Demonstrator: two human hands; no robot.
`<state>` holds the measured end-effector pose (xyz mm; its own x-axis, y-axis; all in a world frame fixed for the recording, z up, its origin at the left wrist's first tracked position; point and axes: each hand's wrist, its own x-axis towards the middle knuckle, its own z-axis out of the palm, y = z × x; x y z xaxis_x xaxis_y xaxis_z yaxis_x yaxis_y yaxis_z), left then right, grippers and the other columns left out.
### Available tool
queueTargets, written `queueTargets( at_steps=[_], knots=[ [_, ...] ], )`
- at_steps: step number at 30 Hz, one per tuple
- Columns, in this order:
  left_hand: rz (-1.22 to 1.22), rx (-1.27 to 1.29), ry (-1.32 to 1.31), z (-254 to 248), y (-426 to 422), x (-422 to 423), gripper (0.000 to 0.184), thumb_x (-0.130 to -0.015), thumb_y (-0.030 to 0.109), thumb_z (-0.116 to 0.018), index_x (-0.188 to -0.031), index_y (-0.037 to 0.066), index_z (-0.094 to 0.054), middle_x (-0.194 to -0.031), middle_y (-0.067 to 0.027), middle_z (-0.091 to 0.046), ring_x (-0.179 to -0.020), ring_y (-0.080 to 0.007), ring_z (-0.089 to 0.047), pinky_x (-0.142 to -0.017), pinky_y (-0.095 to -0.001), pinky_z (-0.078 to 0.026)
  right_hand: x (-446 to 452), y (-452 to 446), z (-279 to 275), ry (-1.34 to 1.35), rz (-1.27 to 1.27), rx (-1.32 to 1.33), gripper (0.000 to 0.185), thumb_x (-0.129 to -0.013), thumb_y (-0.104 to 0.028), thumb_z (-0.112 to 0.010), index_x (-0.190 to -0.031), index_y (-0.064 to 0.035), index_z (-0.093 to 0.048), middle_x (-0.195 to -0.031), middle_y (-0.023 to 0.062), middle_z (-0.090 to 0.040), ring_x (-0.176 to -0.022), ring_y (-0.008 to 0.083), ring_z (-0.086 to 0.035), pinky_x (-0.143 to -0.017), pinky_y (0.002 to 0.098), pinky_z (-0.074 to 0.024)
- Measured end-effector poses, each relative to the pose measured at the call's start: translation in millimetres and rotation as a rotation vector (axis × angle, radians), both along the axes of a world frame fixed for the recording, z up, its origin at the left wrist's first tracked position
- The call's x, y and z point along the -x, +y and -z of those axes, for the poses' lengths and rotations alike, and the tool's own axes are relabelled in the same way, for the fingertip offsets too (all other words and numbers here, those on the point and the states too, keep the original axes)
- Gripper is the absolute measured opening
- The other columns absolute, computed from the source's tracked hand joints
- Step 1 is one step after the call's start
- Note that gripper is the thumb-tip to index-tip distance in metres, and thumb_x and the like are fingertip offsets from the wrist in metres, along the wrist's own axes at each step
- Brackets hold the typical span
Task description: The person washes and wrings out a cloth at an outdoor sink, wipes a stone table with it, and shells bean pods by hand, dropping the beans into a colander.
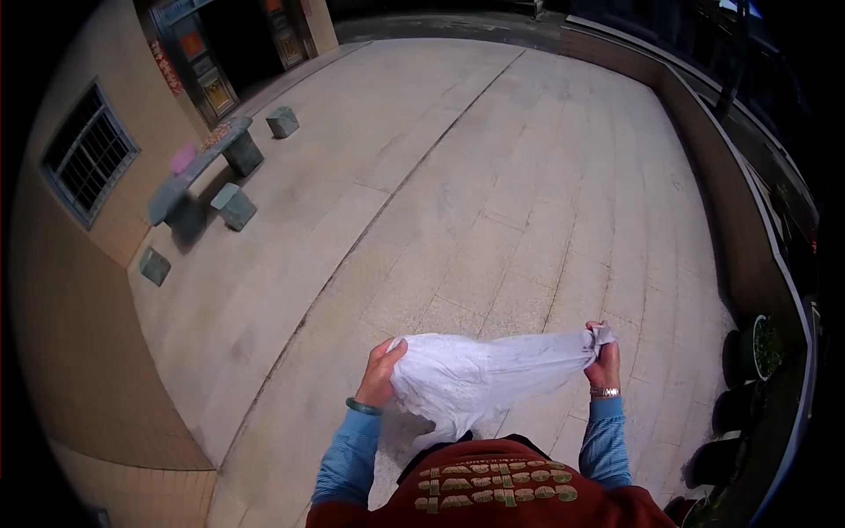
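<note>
L hand (378, 374): lower ctr, a bit L; closed on near-L edge of white sheet (466, 374), thumb along the edge. Green bangle (363, 407) at wrist.
R hand (604, 361): lower R of ctr, slightly higher in frame; fingers gripping bunched end of sheet, partly hidden by the folds. Metal band (605, 392) at wrist.
Arms: both fwd from bottom edge, well apart, blue sleeves (348, 458).
Sheet: lower ctr, stretched between hands; wide & sagging at L, narrow at R. Cloth or plastic, can't tell. Blocks view of paving (458, 220) behind.
Garment: dark red w/ lettering (493, 484), bottom ctr.
Upper L: stone table (201, 165) w/ pink item (183, 158) on top, blurred; stone stool (234, 207) just beside. Barred window (91, 154), doorway (242, 44) in bldg.
R side: low wall (695, 132) curving down; potted plant (766, 348) near its foot, lower R.
</note>
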<state>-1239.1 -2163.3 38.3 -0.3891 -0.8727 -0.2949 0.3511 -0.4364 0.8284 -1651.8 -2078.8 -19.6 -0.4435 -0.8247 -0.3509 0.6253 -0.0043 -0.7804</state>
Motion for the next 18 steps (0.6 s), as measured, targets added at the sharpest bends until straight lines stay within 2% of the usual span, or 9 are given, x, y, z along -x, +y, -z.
queueTargets(
  at_steps=[2, 6, 8, 10, 12, 14, 16, 17, 18],
  knots=[
    [-0.111, -0.089, 0.082, -30, -43, -9, 0.029, -0.089, 0.013, -0.052, -0.112, -0.004, -0.053, -0.104, -0.0099, -0.061, -0.099, -0.0168, -0.057, -0.086, -0.0274, -0.043, -13, -25, -28, -0.129, 0.037, 0.164, 0.031, -0.091, -0.032, -0.050, -0.089, -0.0030, -0.061, -0.075, 0.0018, -0.058, -0.071, 0.0137, -0.055, -0.065, 0.0275, -0.0456],
    [-0.072, 0.086, -0.028, -37, -121, 0, 0.034, -0.088, 0.011, -0.052, -0.118, -0.004, -0.049, -0.111, -0.0109, -0.059, -0.101, -0.0179, -0.056, -0.088, -0.0278, -0.043, -4, -94, -21, 0.028, -0.056, 0.036, 0.031, -0.092, -0.032, -0.048, -0.088, -0.0034, -0.060, -0.078, 0.0029, -0.058, -0.072, 0.0132, -0.055, -0.066, 0.0270, -0.0455],
    [-0.005, 0.123, -0.052, -44, -164, 21, 0.040, -0.086, 0.010, -0.054, -0.122, -0.004, -0.046, -0.116, -0.0114, -0.055, -0.105, -0.0184, -0.055, -0.090, -0.0279, -0.042, -1, -134, 0, 0.294, -0.063, -0.063, 0.027, -0.088, -0.026, -0.050, -0.092, -0.0010, -0.061, -0.080, 0.0024, -0.059, -0.069, 0.0124, -0.054, -0.061, 0.0268, -0.0452],
    [0.091, 0.147, -0.034, -58, -207, 51, 0.043, -0.085, 0.010, -0.055, -0.124, -0.005, -0.044, -0.118, -0.0118, -0.054, -0.107, -0.0187, -0.053, -0.091, -0.0283, -0.041, 0, -161, 9, 0.691, -0.257, -0.179, 0.032, -0.085, -0.028, -0.054, -0.101, -0.0012, -0.061, -0.082, 0.0051, -0.061, -0.075, 0.0141, -0.055, -0.064, 0.0269, -0.0452],
    [0.162, 0.161, -0.022, -54, -245, 82, 0.046, -0.085, 0.011, -0.056, -0.126, -0.005, -0.043, -0.119, -0.0122, -0.053, -0.109, -0.0189, -0.052, -0.093, -0.0286, -0.040, 10, -200, 35, 0.929, -0.412, -0.348, 0.041, -0.082, -0.030, -0.059, -0.113, -0.0027, -0.057, -0.092, 0.0073, -0.061, -0.079, 0.0153, -0.055, -0.068, 0.0276, -0.0447],
    [0.407, 0.269, -0.214, -44, -289, 116, 0.051, -0.085, 0.014, -0.057, -0.128, -0.007, -0.040, -0.121, -0.0127, -0.052, -0.111, -0.0189, -0.050, -0.094, -0.0289, -0.038, -2, -252, 1, 0.698, -0.472, -0.226, 0.050, -0.077, -0.029, -0.067, -0.120, -0.0079, -0.053, -0.109, 0.0101, -0.057, -0.092, 0.0188, -0.055, -0.075, 0.0304, -0.0458],
    [0.511, 0.333, -0.248, -45, -323, 152, 0.052, -0.085, 0.015, -0.056, -0.129, -0.007, -0.038, -0.122, -0.0128, -0.052, -0.111, -0.0181, -0.049, -0.094, -0.0286, -0.038, -6, -309, -21, 0.651, -0.570, -0.051, 0.060, -0.072, -0.029, -0.073, -0.126, -0.0134, -0.049, -0.123, 0.0112, -0.049, -0.108, 0.0217, -0.050, -0.085, 0.0346, -0.0438],
    [0.625, 0.408, -0.329, -48, -337, 168, 0.049, -0.085, 0.013, -0.056, -0.128, -0.006, -0.041, -0.118, -0.0110, -0.053, -0.108, -0.0164, -0.050, -0.091, -0.0274, -0.039, -11, -334, -42, 0.640, -0.567, -0.045, 0.060, -0.072, -0.029, -0.073, -0.126, -0.0134, -0.049, -0.123, 0.0112, -0.049, -0.108, 0.0217, -0.050, -0.085, 0.0346, -0.0438],
    [0.741, 0.482, -0.408, -53, -351, 174, 0.045, -0.085, 0.012, -0.056, -0.126, -0.004, -0.043, -0.115, -0.0093, -0.055, -0.104, -0.0147, -0.052, -0.089, -0.0262, -0.041, -18, -356, -71, 0.704, -0.622, 0.100, 0.058, -0.072, -0.029, -0.074, -0.123, -0.0127, -0.051, -0.125, 0.0107, -0.048, -0.112, 0.0229, -0.048, -0.088, 0.0351, -0.0422]
  ],
)
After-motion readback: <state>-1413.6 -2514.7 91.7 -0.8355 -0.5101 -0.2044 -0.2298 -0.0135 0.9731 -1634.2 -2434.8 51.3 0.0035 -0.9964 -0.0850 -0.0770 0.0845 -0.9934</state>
